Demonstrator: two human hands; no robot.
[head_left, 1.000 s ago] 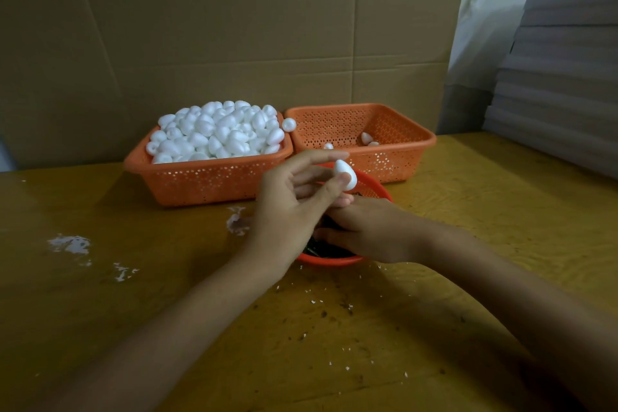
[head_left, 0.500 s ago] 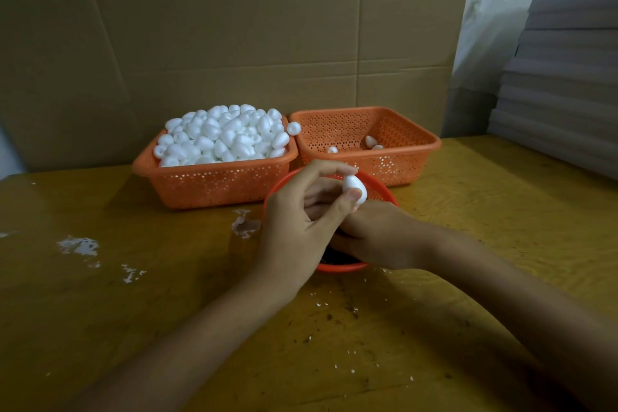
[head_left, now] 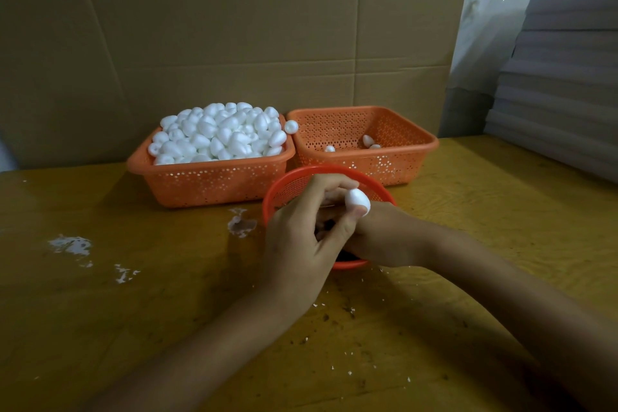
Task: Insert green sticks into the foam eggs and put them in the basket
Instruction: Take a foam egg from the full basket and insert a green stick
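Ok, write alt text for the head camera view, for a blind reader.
A person's left hand pinches a white foam egg over a round red basket, while the right hand is in it, fingers hidden. Behind, on a yellow table, a heaped orange basket of eggs stands beside a nearly empty orange basket.

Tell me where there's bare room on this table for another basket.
Bare table lies left of the left hand, in front of the full basket, apart from white scraps. Another patch lies right of the right hand, between the near-empty basket and the grey boards. The middle is crowded: both hands at the round basket, the left pinching a foam egg.
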